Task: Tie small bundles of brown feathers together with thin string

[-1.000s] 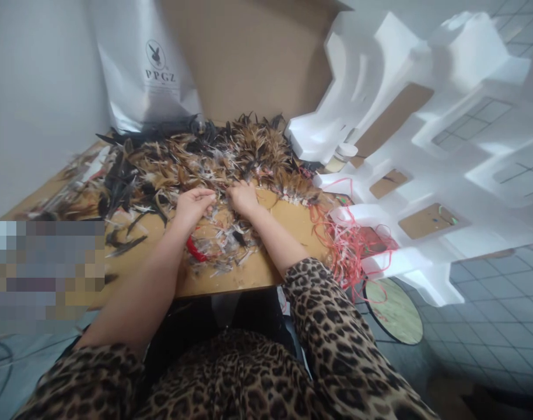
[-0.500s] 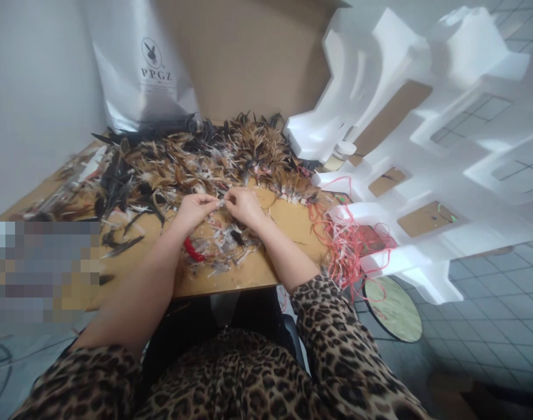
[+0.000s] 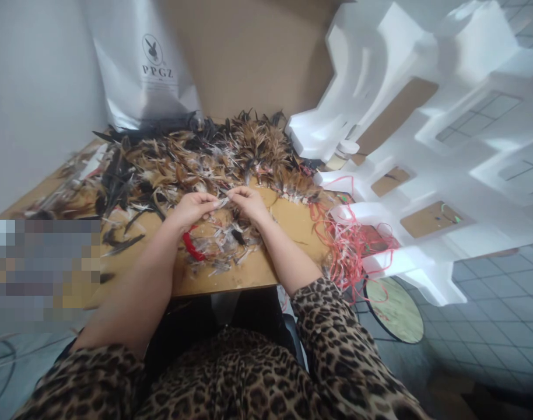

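Over the middle of the table, my left hand [image 3: 194, 209] and my right hand [image 3: 248, 202] nearly meet. Both pinch a small whitish piece [image 3: 223, 202], its ends hidden by my fingertips; it may be a feather. Behind my hands spreads a big pile of brown and black feathers [image 3: 183, 160]. Between my forearms lie loose feather scraps [image 3: 225, 242] and a red strip [image 3: 192, 247]. Bundled brown feathers [image 3: 299, 184] lie in a row to the right of my right hand.
Tangled red strings [image 3: 347, 242] hang over the right table edge beside a large white foam frame [image 3: 450, 146]. A lidded jar [image 3: 346, 153] stands near the frame. A silver bag [image 3: 148, 87] stands behind the pile. Below right is a round mirror-like disc [image 3: 394, 309].
My hands have moved slightly apart, and more of the whitish piece shows between my fingertips. The view has shifted slightly.
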{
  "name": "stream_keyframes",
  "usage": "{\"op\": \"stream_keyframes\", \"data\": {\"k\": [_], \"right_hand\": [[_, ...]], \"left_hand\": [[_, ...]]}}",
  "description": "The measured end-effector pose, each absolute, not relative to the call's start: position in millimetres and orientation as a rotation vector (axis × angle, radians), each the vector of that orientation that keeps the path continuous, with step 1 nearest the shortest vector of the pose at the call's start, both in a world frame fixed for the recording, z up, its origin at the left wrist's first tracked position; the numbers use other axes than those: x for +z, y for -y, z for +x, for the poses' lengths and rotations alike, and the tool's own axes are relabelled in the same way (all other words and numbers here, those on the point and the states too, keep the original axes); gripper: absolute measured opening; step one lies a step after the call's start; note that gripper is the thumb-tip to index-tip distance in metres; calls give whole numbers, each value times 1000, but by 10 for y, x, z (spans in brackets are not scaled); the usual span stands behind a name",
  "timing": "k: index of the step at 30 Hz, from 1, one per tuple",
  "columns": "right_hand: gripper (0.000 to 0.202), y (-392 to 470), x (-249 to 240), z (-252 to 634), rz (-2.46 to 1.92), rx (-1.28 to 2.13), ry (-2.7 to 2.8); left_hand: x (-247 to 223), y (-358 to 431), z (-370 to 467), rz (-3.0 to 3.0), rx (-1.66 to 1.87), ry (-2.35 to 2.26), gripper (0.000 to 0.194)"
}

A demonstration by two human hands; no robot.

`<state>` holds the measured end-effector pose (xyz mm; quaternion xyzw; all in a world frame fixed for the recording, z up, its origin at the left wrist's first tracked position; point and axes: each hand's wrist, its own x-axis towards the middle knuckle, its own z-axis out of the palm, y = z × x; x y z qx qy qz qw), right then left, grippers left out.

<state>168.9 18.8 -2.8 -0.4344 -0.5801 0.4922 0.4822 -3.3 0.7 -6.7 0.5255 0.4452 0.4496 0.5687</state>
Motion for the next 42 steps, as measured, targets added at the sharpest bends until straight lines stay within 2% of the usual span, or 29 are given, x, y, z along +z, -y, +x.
{"op": "stream_keyframes", "data": {"k": [3, 7, 13, 21, 24, 28, 34, 39, 42], "right_hand": [[18, -218, -25, 1745, -1026, 1395, 1253], [24, -213, 19, 1824, -962, 1487, 1291], [30, -175, 87, 1867, -937, 1495, 1369], [28, -237, 81, 1930, -996, 1395, 1330], [23, -312, 0, 1960, -1138, 1219, 1393], [17, -419, -61, 2023, -1351, 806, 1667], [23, -436, 160, 2096, -1649, 145, 2080], [25, -386, 286, 1987, -1740, -99, 2354], [25, -403, 272, 1907, -1878, -136, 2382]], "left_hand": [[-18, 12, -70, 1159, 1025, -931, 22], [68, 34, -117, 1027, 1145, -758, 20], [152, 50, -146, 974, 1240, -678, 16], [140, 87, -228, 1083, 1029, -759, 16], [103, 89, -194, 1194, 772, -914, 17], [55, 59, -127, 1333, 473, -938, 21], [32, 32, -124, 1373, 727, -1056, 21], [-11, 5, -114, 1236, 941, -1024, 24], [-35, -23, -117, 1165, 975, -1017, 25]]}}
